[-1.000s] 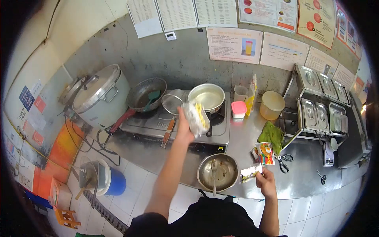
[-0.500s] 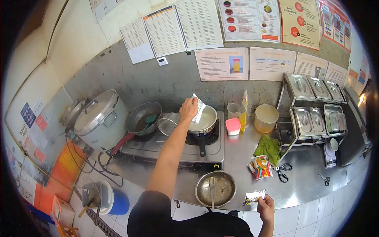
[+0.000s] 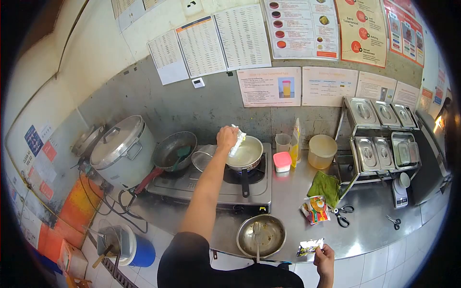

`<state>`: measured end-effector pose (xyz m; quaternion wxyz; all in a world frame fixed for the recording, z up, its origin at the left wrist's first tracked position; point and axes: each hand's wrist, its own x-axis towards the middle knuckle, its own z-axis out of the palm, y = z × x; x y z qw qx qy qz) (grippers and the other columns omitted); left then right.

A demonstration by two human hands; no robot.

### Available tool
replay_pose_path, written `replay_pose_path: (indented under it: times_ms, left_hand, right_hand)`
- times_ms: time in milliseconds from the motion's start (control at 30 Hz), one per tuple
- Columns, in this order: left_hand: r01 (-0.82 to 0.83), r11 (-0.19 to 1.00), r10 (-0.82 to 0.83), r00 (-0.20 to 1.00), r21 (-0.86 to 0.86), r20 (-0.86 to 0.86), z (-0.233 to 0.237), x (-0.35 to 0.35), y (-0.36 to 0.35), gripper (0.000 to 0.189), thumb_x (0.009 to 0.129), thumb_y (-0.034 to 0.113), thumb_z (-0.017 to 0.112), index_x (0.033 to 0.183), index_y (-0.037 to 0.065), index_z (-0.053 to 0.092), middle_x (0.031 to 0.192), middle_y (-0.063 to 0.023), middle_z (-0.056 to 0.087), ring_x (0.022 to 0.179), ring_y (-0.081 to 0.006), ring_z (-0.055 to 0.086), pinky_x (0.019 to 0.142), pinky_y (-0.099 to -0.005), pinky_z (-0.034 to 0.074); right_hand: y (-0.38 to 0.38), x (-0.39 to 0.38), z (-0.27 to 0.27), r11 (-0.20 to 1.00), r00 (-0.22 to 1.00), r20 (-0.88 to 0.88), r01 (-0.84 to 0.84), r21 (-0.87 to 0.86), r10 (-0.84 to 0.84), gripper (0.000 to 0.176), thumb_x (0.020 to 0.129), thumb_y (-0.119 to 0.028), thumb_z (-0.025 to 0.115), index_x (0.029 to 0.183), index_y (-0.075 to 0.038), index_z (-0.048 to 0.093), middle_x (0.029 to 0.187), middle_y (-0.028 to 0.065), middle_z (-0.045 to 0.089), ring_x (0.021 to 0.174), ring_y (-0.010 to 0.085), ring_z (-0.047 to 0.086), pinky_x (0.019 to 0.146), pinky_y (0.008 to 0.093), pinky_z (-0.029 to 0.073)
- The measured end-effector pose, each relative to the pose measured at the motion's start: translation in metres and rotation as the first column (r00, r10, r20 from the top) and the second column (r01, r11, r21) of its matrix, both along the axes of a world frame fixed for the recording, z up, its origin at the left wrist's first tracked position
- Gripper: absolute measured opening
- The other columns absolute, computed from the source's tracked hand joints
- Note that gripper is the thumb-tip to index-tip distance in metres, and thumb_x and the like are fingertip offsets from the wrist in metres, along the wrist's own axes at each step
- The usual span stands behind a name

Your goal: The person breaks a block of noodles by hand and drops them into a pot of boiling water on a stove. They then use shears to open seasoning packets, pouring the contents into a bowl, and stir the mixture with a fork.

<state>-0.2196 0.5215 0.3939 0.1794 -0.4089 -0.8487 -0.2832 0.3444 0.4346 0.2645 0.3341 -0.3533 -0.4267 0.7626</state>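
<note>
My left hand point(image 3: 226, 138) is closed on a small white sachet point(image 3: 238, 142), tilted over the left side of a white-lined pan point(image 3: 249, 152) on the right burner. Pale liquid seems to lie in the pan, and a blue flame shows beneath it. At the counter's front edge, my right hand point(image 3: 324, 255) pinches a shiny silver and yellow sachet point(image 3: 310, 246). Between my arms, a steel bowl point(image 3: 273, 231) holds a fork point(image 3: 257, 236). Colourful food packets point(image 3: 316, 210) lie beyond my right hand.
A dark wok point(image 3: 168, 154) with a green spatula and a big lidded pot point(image 3: 124, 151) stand left. A pink-lidded tub point(image 3: 282, 162), a yellow liquid container point(image 3: 322, 151), a green cloth point(image 3: 324, 187), scissors point(image 3: 342, 215) and a rack of steel containers point(image 3: 366, 153) are right.
The camera view has tipped slightly, so the wall and its sheets sit lower. The white sachet in my left hand is held at a slightly different tilt. Both hands keep their sachets.
</note>
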Motion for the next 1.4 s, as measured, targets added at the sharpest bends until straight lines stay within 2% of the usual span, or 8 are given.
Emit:
replay_pose_path:
  times_ms: [600,700,867,1067,1133,1267,1300,1400]
  left_hand:
    - [0.026,0.973,-0.073,0.977,0.229,0.202,0.035,0.005,-0.010,0.023,0.077,0.024,0.068,0.092,0.006,0.069,0.085,-0.0173,0.067,0.079,-0.0323,0.065,0.071,-0.0395,0.049]
    - [0.047,0.858,-0.233,0.923,0.512,0.305,0.038,0.018,-0.029,0.029,0.080,0.026,0.070,0.090,-0.001,0.067,0.075,-0.0077,0.067,0.066,-0.0101,0.058,0.061,-0.0270,0.045]
    - [-0.076,0.619,-0.595,0.605,0.782,0.530,0.031,0.078,-0.119,0.012,0.087,0.013,0.059,0.084,0.002,0.063,0.073,0.0023,0.056,0.068,-0.0050,0.049,0.060,-0.0222,0.040]
    - [-0.358,0.639,-0.633,0.258,0.681,0.730,-0.092,0.150,-0.240,0.027,0.092,0.019,0.049,0.111,0.001,0.057,0.103,-0.0101,0.062,0.093,-0.0201,0.061,0.084,-0.0336,0.049]
    - [-0.445,0.678,-0.548,0.226,0.585,0.806,-0.158,0.164,-0.274,0.026,0.092,0.020,0.050,0.108,0.001,0.057,0.103,-0.0101,0.062,0.092,-0.0202,0.061,0.082,-0.0335,0.050]
    - [-0.528,0.722,-0.424,0.174,0.447,0.889,-0.229,0.183,-0.305,0.024,0.091,0.020,0.053,0.106,0.002,0.054,0.097,-0.0087,0.062,0.088,-0.0189,0.061,0.078,-0.0336,0.052]
    - [-0.559,0.709,-0.418,0.156,0.429,0.895,-0.246,0.180,-0.309,0.026,0.090,0.017,0.055,0.112,0.002,0.051,0.098,-0.0091,0.059,0.088,-0.0186,0.059,0.077,-0.0330,0.051]
    - [-0.618,0.688,-0.290,0.245,0.380,0.925,-0.257,0.185,-0.305,0.030,0.090,0.015,0.055,0.118,0.005,0.048,0.101,-0.0103,0.057,0.092,-0.0189,0.057,0.079,-0.0325,0.049]
  right_hand:
    - [-0.004,0.001,-0.002,1.000,1.000,0.027,0.011,0.005,-0.011,0.015,0.089,-0.014,0.058,0.078,-0.009,0.050,0.049,-0.0062,0.036,0.038,0.0030,0.024,0.036,0.0210,0.017]
    - [-0.003,-0.004,0.001,1.000,0.999,0.042,0.009,0.006,-0.009,0.015,0.089,-0.015,0.058,0.079,-0.009,0.050,0.049,-0.0062,0.036,0.038,0.0030,0.024,0.036,0.0212,0.017]
    - [0.016,-0.008,-0.032,0.988,0.960,0.238,0.128,0.089,-0.146,0.019,0.087,-0.021,0.061,0.080,-0.004,0.056,0.053,-0.0054,0.041,0.041,0.0039,0.034,0.037,0.0224,0.024]
    - [0.050,-0.031,-0.085,0.999,0.885,0.463,-0.050,-0.005,0.046,0.025,0.086,-0.027,0.062,0.088,-0.002,0.060,0.062,-0.0024,0.051,0.049,0.0045,0.041,0.041,0.0225,0.030]
    - [0.061,-0.037,-0.120,0.931,0.888,0.455,-0.107,0.348,-0.068,0.026,0.087,-0.026,0.062,0.096,-0.002,0.060,0.069,0.0011,0.056,0.055,0.0059,0.047,0.045,0.0238,0.034]
    - [0.064,-0.042,-0.079,1.000,0.913,0.407,0.022,-0.008,-0.017,0.040,0.086,-0.020,0.062,0.119,-0.006,0.045,0.083,0.0075,0.056,0.069,0.0150,0.055,0.056,0.0290,0.046]
    - [0.063,-0.048,-0.071,0.967,0.971,0.227,0.123,-0.225,-0.070,0.036,0.088,-0.008,0.052,0.123,-0.006,0.041,0.095,0.0127,0.056,0.074,0.0216,0.058,0.060,0.0339,0.049]
    - [0.054,-0.055,-0.051,0.902,0.995,-0.059,0.049,-0.428,-0.082,0.036,0.087,0.001,0.047,0.122,-0.004,0.038,0.109,0.0175,0.049,0.081,0.0288,0.060,0.068,0.0447,0.053]
